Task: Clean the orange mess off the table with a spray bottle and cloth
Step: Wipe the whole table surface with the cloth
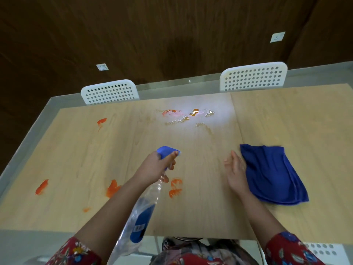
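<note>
Above table [286, 115] centre, left hand [152, 167] grips bottle [141, 213], right hand [236, 169] beside cloth [271, 173].

The left hand [152, 167] grips a clear plastic spray bottle [141, 209]; the open right hand [236, 169] touches a blue cloth [271, 173] on the orange-smeared wooden tabletop [76, 153].

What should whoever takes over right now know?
Left hand holds the spray bottle, nozzle aimed at the far side. Right hand is open beside the blue cloth, which lies on the table.
Done: far orange stains look wet with spray.
Left: near orange smears look dry; spray them, then wipe everything.
</note>
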